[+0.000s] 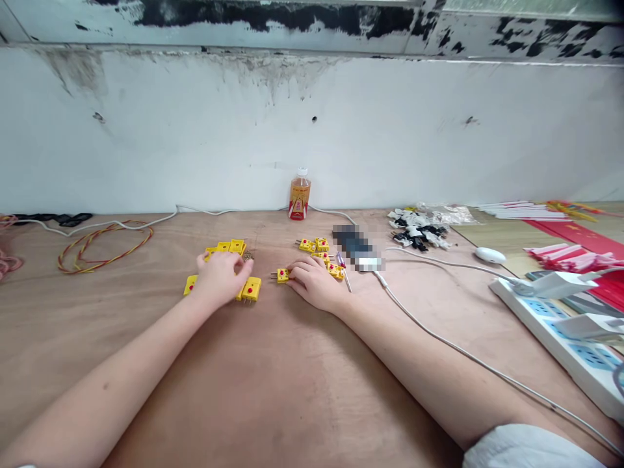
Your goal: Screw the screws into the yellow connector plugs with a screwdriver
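Observation:
My left hand point(221, 276) is curled over a group of yellow plug parts, its thumb and fingers drawn together beside a small heap of tiny metal pieces point(249, 255). Whatever may be between those fingertips is hidden. Around it lie yellow plug shells point(237, 246), a plug with a red dot point(251, 290), pins toward me, and another yellow piece point(190, 285) at the left. With its fingertips, my right hand point(314, 283) grips a yellow two-pin plug point(282, 275), pins pointing left. Several more yellow plugs point(307, 245) rest just behind that hand, next to a screwdriver point(340, 260).
A drink bottle point(299, 197) stands against the wall. Coiled red-yellow wire point(104, 247) lies left. To the right are a blurred-out phone point(353, 244) on a white cable, black and white parts point(420, 229), a white mouse-like object point(490, 255) and a power strip point(550, 331).

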Motion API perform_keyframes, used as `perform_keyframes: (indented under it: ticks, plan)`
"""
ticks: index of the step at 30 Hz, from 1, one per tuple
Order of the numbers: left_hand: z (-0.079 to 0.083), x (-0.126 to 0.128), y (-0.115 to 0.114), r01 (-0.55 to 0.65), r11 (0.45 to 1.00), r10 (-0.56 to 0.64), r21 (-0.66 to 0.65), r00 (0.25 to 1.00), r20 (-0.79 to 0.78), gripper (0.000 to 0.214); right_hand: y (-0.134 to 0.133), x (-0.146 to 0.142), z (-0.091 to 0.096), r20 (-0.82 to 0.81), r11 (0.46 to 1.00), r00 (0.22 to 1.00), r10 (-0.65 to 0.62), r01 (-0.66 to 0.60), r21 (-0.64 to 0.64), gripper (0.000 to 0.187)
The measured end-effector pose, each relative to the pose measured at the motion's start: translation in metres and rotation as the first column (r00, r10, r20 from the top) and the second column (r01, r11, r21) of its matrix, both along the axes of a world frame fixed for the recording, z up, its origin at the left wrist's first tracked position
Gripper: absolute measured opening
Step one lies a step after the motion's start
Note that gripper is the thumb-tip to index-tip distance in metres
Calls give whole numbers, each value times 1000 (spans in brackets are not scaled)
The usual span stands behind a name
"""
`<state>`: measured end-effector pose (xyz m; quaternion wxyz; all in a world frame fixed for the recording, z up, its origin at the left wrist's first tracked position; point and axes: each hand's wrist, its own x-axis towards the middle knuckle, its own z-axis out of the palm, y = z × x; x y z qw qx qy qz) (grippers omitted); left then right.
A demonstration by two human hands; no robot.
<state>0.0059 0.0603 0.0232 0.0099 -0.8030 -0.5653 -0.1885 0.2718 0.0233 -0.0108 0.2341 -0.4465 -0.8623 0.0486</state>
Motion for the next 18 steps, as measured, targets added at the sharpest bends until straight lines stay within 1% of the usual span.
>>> perform_keyframes:
  ticks: [1, 3, 5, 7, 10, 14, 18]
  plan:
    - [4, -8, 9, -56, 998, 55, -10, 998, -10, 36, 0, 0, -1, -1, 1000, 1000, 2, -2, 0, 10]
    - [7, -24, 27, -146, 989, 146, 3, 986, -84, 29, 1, 0, -3, -8, 1000, 1000, 2, -2, -4, 10]
    - [5, -37, 40, -209, 977, 204, -32, 971, -123, 36, 2, 0, -4, -18, 1000, 1000, -5, 5, -7, 8]
    - [1, -44, 47, -212, 974, 202, -85, 972, -117, 39, 2, 0, -4, -22, 1000, 1000, -11, 11, -9, 8]
    - [-4, -45, 53, -189, 974, 179, -126, 980, -85, 36, 1, 0, -3, -16, 1000, 1000, -1, 1, -12, 10]
    - [-6, -44, 56, -173, 981, 166, -90, 983, -75, 30, 1, 0, -3, -23, 1000, 1000, -1, 1, -7, 9]
    - [-7, -45, 57, -156, 986, 149, -61, 983, -105, 25, 2, 1, -4, -20, 1000, 1000, 11, -12, -9, 11]
